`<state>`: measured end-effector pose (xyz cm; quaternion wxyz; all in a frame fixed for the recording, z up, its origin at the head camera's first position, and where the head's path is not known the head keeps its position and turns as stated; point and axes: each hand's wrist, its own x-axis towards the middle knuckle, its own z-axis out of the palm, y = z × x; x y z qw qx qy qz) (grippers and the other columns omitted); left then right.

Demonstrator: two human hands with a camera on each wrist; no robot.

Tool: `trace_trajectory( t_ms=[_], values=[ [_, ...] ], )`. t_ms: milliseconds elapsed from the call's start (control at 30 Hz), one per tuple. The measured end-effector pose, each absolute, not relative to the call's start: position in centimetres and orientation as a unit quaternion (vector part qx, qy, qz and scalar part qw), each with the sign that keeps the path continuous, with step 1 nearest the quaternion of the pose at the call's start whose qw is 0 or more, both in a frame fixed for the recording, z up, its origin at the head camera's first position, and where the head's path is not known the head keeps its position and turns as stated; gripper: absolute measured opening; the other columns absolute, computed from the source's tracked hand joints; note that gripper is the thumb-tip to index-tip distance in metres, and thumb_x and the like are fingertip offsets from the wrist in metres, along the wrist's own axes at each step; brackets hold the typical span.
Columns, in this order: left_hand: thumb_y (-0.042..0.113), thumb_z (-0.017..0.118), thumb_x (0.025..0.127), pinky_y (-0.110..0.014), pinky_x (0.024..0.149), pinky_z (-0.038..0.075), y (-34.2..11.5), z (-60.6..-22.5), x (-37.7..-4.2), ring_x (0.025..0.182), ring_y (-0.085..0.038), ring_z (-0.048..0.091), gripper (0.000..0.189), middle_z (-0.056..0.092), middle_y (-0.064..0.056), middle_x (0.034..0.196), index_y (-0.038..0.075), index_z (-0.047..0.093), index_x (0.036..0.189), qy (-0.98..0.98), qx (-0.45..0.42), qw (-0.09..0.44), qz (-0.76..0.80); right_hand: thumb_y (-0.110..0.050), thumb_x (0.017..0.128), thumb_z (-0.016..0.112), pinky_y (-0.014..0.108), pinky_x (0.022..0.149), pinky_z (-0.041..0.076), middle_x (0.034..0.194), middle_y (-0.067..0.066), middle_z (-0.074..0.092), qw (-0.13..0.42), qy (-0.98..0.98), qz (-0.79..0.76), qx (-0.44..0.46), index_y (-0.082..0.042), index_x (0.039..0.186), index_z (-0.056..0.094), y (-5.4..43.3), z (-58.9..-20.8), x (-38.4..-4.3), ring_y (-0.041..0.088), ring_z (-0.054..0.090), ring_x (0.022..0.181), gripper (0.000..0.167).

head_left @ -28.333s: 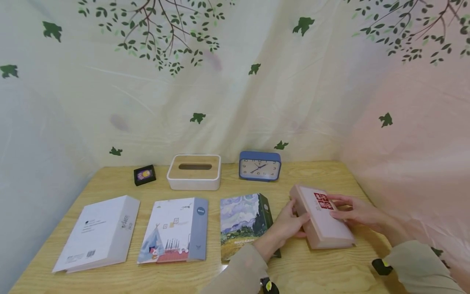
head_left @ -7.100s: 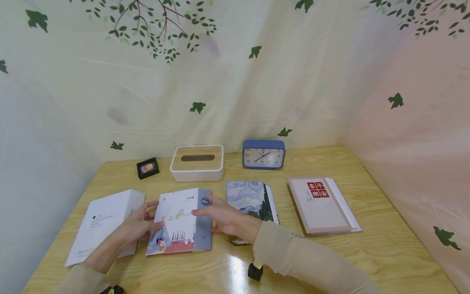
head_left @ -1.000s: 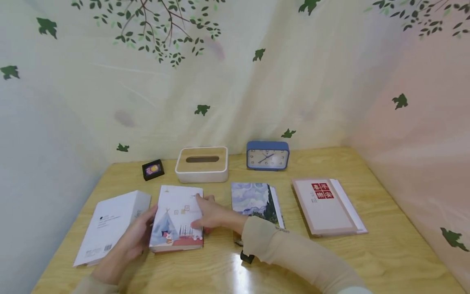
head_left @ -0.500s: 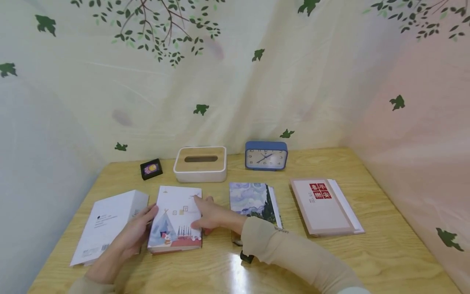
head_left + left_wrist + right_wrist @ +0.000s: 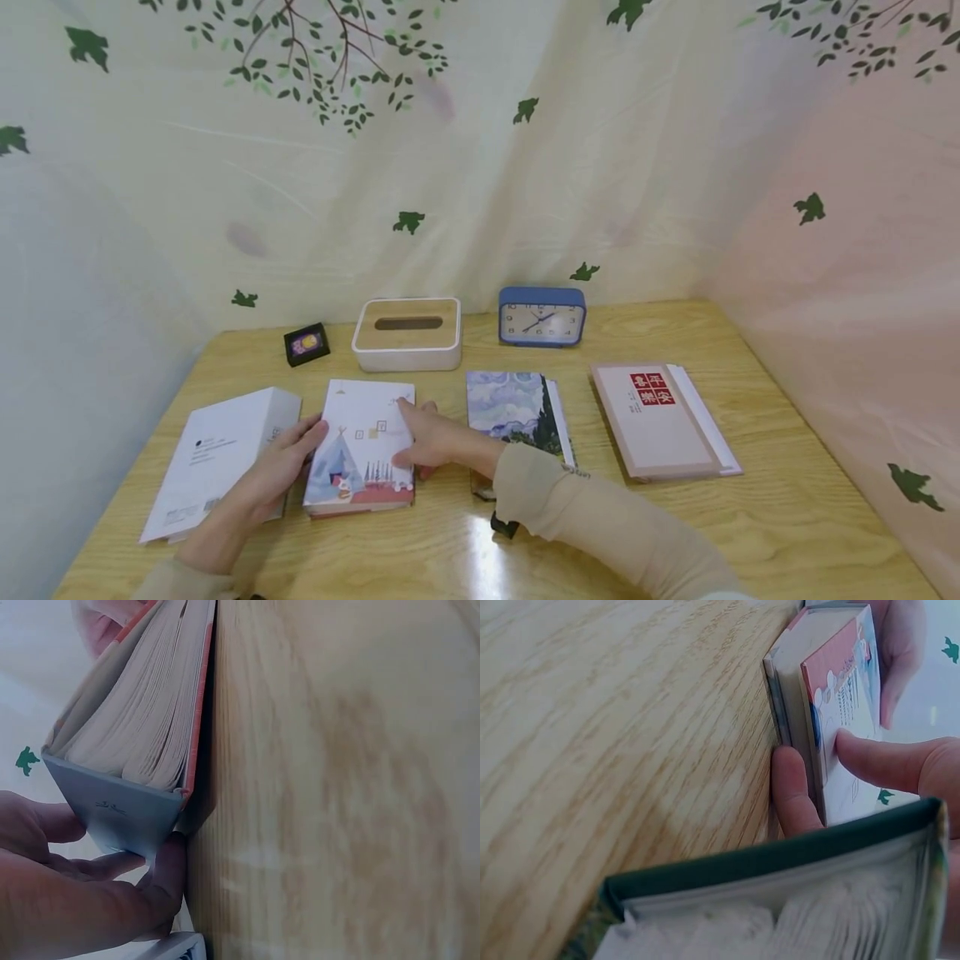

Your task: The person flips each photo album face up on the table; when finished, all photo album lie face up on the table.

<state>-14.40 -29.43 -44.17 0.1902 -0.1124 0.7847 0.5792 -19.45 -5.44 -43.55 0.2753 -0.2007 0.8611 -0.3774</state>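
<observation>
A photo album with a tent drawing on its white cover [image 5: 363,446] lies between my two hands, its page edges showing in both wrist views. Along its blue-grey spine [image 5: 112,806], my left hand [image 5: 281,471] holds it from the left, fingers against the spine and thumb at the cover's edge. On the opposite side my right hand [image 5: 435,437] pinches it, thumb on the cover and fingertips [image 5: 791,780] at the lower edge. My right forearm crosses over a landscape-painted album [image 5: 506,404], whose pages face right.
Left of my left hand lies a white album [image 5: 225,454]. A pink album with red characters [image 5: 660,425] lies at the right. Behind stand a small black box [image 5: 306,345], a tissue box [image 5: 407,335] and a blue clock [image 5: 542,317]. Curtains enclose the wooden table [image 5: 765,517].
Long before, both hands were on the pink album. Seven seconds ago the tent album's spine was on its right; now it is on the left. Over the last second the hands barely moved.
</observation>
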Motion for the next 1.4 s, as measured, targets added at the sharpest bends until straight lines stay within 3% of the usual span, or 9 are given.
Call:
trace_trajectory(
  t_ms=[100, 233, 367, 433, 600, 733, 933, 1367, 1400],
  values=[
    [0.056, 0.042, 0.106, -0.059, 0.120, 0.015, -29.3, -44.2, -14.5, 0.148, -0.044, 0.020, 0.088, 0.017, -0.030, 0.162, -0.001, 0.004, 0.161, 0.792, -0.112, 0.191, 0.568, -0.010, 0.091, 0.077, 0.032, 0.050, 0.056, 0.153, 0.034, 0.026, 0.277, 0.859, -0.380, -0.201, -0.007, 0.163, 0.015, -5.3, -43.6, -19.5, 0.023, 0.062, 0.056, 0.095],
    [0.057, 0.043, 0.105, -0.060, 0.117, 0.024, -29.1, -44.3, -14.5, 0.142, -0.041, 0.033, 0.088, 0.025, -0.030, 0.159, 0.000, 0.007, 0.161, 0.803, -0.115, 0.188, 0.554, -0.009, 0.089, 0.078, 0.030, 0.056, 0.057, 0.153, 0.034, 0.030, 0.266, 0.864, -0.371, -0.212, -0.004, 0.162, 0.017, -5.2, -43.7, -19.5, 0.023, 0.065, 0.065, 0.095],
    [0.060, 0.044, 0.103, -0.058, 0.111, 0.034, -28.9, -44.3, -14.4, 0.132, -0.036, 0.045, 0.088, 0.033, -0.028, 0.155, 0.002, 0.012, 0.162, 0.817, -0.120, 0.182, 0.534, -0.012, 0.089, 0.080, 0.031, 0.093, 0.054, 0.154, 0.029, 0.036, 0.246, 0.878, -0.342, -0.227, -0.001, 0.160, 0.021, -5.0, -43.9, -19.5, 0.028, 0.062, 0.108, 0.094],
    [0.060, 0.044, 0.103, -0.055, 0.108, 0.038, -28.8, -44.3, -14.4, 0.129, -0.034, 0.048, 0.088, 0.035, -0.028, 0.154, 0.002, 0.013, 0.162, 0.821, -0.122, 0.180, 0.528, -0.013, 0.089, 0.079, 0.031, 0.101, 0.048, 0.156, 0.027, 0.036, 0.246, 0.879, -0.338, -0.229, -0.001, 0.160, 0.020, -4.9, -43.9, -19.5, 0.030, 0.059, 0.116, 0.093],
    [0.059, 0.043, 0.104, -0.055, 0.106, 0.041, -28.5, -44.4, -14.4, 0.129, -0.037, 0.048, 0.086, 0.036, -0.029, 0.153, 0.001, 0.015, 0.161, 0.829, -0.122, 0.176, 0.517, -0.011, 0.091, 0.077, 0.032, 0.095, 0.052, 0.158, 0.027, 0.033, 0.258, 0.871, -0.351, -0.229, 0.000, 0.160, 0.018, -4.6, -44.0, -19.4, 0.031, 0.064, 0.107, 0.092],
    [0.058, 0.042, 0.105, -0.058, 0.108, 0.039, -28.6, -44.5, -14.5, 0.131, -0.040, 0.047, 0.085, 0.034, -0.030, 0.154, 0.001, 0.015, 0.161, 0.839, -0.113, 0.179, 0.501, -0.013, 0.091, 0.078, 0.034, 0.113, 0.037, 0.158, 0.025, 0.035, 0.251, 0.878, -0.333, -0.233, 0.000, 0.160, 0.019, -4.5, -43.9, -19.4, 0.030, 0.049, 0.132, 0.092],
    [0.058, 0.043, 0.104, -0.057, 0.107, 0.040, -28.6, -44.8, -14.6, 0.130, -0.039, 0.048, 0.084, 0.035, -0.030, 0.153, 0.000, 0.018, 0.160, 0.849, -0.105, 0.181, 0.486, -0.015, 0.091, 0.077, 0.040, 0.120, 0.026, 0.158, 0.024, 0.034, 0.253, 0.886, -0.314, -0.228, -0.001, 0.161, 0.019, -4.5, -43.7, -19.5, 0.033, 0.032, 0.146, 0.092],
    [0.059, 0.040, 0.105, -0.060, 0.111, 0.035, -28.5, -44.7, -14.5, 0.137, -0.045, 0.039, 0.087, 0.028, -0.034, 0.155, -0.006, 0.014, 0.158, 0.849, -0.084, 0.184, 0.488, -0.016, 0.092, 0.076, 0.036, 0.119, 0.028, 0.160, 0.019, 0.034, 0.264, 0.885, -0.312, -0.223, -0.004, 0.162, 0.018, -4.6, -43.6, -19.7, 0.028, 0.033, 0.146, 0.092],
    [0.058, 0.040, 0.105, -0.061, 0.111, 0.035, -28.6, -44.6, -14.5, 0.137, -0.045, 0.039, 0.087, 0.028, -0.034, 0.155, -0.006, 0.014, 0.158, 0.852, -0.082, 0.185, 0.484, -0.014, 0.092, 0.077, 0.035, 0.116, 0.032, 0.160, 0.019, 0.034, 0.267, 0.881, -0.322, -0.222, -0.004, 0.162, 0.018, -4.6, -43.6, -19.7, 0.027, 0.040, 0.142, 0.092]
  ],
)
